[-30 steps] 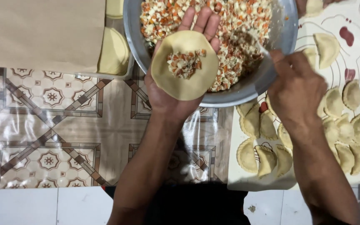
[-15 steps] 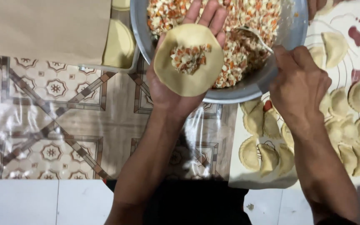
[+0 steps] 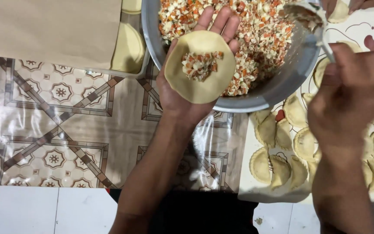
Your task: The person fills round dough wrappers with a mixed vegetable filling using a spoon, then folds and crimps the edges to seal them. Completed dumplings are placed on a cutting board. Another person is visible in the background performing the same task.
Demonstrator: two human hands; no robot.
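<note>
Pale dough round lies across left hand's fingers.

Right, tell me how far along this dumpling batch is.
Done: a spread of folded dumplings lies on the sheet at the right. In hand: the left hand holds a dough round with filling on it; the right hand grips a spoon handle. Left: the metal bowl holds plenty of filling, and unfilled rounds wait.

A desk under glossy clear plastic, patterned with brown and cream geometric tiles, fills the left of the frame. White floor tiles show along the lower left edge.
</note>
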